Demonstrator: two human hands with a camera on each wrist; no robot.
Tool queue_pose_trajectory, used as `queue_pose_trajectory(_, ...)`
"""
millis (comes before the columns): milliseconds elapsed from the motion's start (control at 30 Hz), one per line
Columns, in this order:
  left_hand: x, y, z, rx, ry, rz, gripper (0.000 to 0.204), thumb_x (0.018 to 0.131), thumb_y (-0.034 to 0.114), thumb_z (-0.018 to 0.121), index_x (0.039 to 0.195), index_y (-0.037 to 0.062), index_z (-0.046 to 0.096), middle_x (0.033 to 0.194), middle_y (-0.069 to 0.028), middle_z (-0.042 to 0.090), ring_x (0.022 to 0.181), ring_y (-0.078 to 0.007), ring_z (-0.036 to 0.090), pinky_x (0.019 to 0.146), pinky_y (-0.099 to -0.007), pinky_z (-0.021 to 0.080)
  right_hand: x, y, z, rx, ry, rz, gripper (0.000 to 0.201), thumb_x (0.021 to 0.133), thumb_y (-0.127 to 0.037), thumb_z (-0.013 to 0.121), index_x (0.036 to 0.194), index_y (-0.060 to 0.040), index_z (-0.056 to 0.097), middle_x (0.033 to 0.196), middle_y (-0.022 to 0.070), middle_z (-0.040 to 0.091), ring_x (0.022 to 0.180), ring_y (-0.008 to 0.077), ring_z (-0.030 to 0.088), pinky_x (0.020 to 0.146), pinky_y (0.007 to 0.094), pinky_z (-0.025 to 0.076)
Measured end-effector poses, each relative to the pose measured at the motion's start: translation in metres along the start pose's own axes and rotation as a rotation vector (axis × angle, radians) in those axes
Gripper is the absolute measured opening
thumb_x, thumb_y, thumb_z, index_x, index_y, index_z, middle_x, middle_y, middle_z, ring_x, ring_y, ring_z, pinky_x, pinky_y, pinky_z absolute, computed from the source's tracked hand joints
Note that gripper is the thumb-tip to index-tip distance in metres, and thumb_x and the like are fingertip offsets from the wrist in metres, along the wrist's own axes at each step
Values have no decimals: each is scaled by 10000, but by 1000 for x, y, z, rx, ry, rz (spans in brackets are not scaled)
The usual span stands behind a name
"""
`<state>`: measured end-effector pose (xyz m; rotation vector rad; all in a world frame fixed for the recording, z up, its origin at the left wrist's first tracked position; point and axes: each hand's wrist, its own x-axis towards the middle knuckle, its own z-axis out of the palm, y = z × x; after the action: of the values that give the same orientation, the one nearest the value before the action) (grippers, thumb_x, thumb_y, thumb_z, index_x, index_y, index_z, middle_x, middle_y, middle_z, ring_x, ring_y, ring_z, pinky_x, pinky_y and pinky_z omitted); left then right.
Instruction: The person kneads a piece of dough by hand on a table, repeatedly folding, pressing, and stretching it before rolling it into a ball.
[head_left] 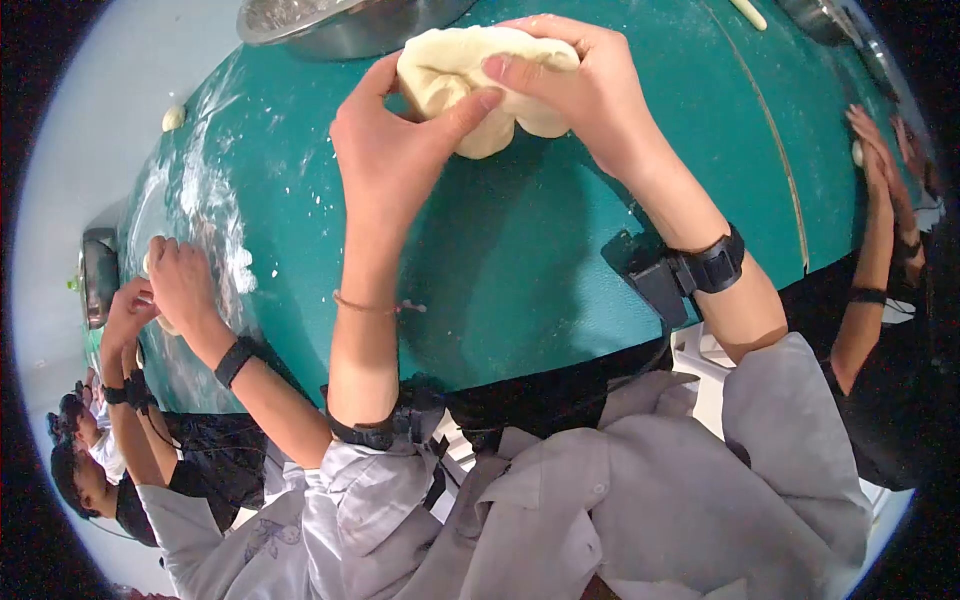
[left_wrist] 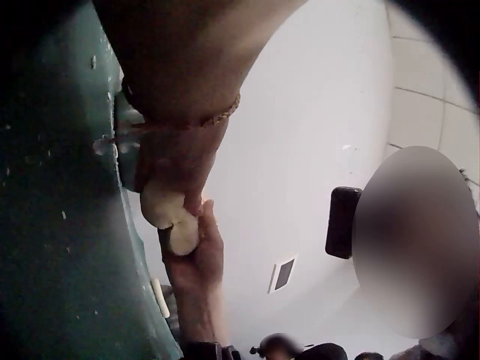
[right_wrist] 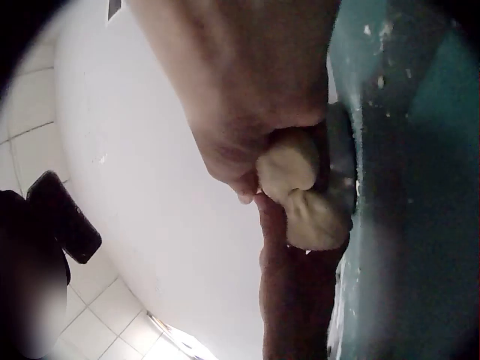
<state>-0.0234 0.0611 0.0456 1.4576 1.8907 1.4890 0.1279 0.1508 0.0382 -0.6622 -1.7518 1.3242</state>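
Observation:
A pale, soft lump of dough (head_left: 440, 62) is held up between both hands over the green table. Its lower side bulges in two rounded lobes with a crease between them. The left hand (head_left: 400, 140) grips its left side, thumb pressed on the near face. On the right side the right hand (head_left: 590, 85) grips it, the thumb lying across the top and the fingers behind. In the left wrist view the dough (left_wrist: 169, 210) shows between the two hands. The right wrist view also shows the two dough lobes (right_wrist: 315, 219) meeting at a fold.
Behind the dough stands a metal bowl (head_left: 350, 28). The green table (head_left: 560, 290) has flour smears at left and a small dough piece (head_left: 173, 118) near its far edge. Another person's hands (head_left: 180, 280) work at left; more hands (head_left: 875, 150) are at right. A dough strip (head_left: 748, 14) lies far right.

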Motion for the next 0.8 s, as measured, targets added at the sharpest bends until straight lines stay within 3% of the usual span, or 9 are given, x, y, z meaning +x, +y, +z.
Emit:
queue_pose_trajectory(200, 3, -8, -2, -147, -47, -42, 432, 740, 84, 720, 1136, -63, 628, 994, -132, 691, 882, -155, 667, 737, -266, 555, 2, 3, -4, 160, 66, 132, 345, 806, -238, 761, 1038, -2, 663, 941, 71, 679, 851, 122, 648, 745, 256, 519)
queue_pose_trajectory(300, 2, -10, -2, -333, -59, -78, 401, 752, 26, 649, 1141, -68, 624, 1020, -141, 684, 884, -172, 671, 741, -279, 564, 7, 11, -4, 334, 144, 172, 304, 796, -236, 759, 952, 12, 681, 893, 91, 687, 795, 135, 647, 695, 264, 518)
queue_pose_trajectory(400, 3, -9, -6, -618, -124, -132, 414, 759, 1, 627, 1168, -65, 607, 1044, -148, 676, 888, -180, 676, 747, -296, 572, 7, 2, -10, 568, 92, 304, 287, 819, -226, 735, 976, 2, 659, 913, 87, 674, 816, 147, 645, 702, 273, 517)
queue_pose_trajectory(500, 3, -8, -10, -881, -171, -247, 416, 789, 16, 640, 1196, -53, 591, 1044, -154, 676, 879, -183, 679, 734, -296, 573, 6, 1, -12, 681, 40, 302, 285, 838, -232, 721, 1001, -11, 643, 926, 80, 667, 819, 158, 649, 710, 292, 523)
queue_pose_trajectory(600, 1, -3, -8, -803, -164, -214, 411, 820, 52, 665, 1204, -63, 575, 1022, -153, 679, 859, -190, 684, 720, -296, 579, 5, 3, -13, 474, 62, 207, 307, 868, -250, 689, 1068, -25, 628, 1037, 60, 647, 951, 147, 630, 822, 281, 506)
queue_pose_trajectory(700, -3, -1, 4, -288, -24, -123, 386, 847, 85, 670, 1190, -67, 580, 1018, -151, 678, 851, -203, 690, 713, -308, 590, 1, 3, -10, 266, 66, 188, 328, 880, -257, 677, 1116, -37, 615, 1056, 62, 646, 963, 151, 626, 833, 281, 501)
queue_pose_trajectory(800, 0, -11, 4, -488, -43, -191, 385, 848, 105, 684, 1182, -60, 587, 1024, -151, 677, 857, -215, 692, 718, -326, 597, 6, -14, -8, 365, 110, 334, 194, 887, -140, 664, 1006, 12, 638, 911, 75, 667, 832, 145, 635, 730, 271, 507)
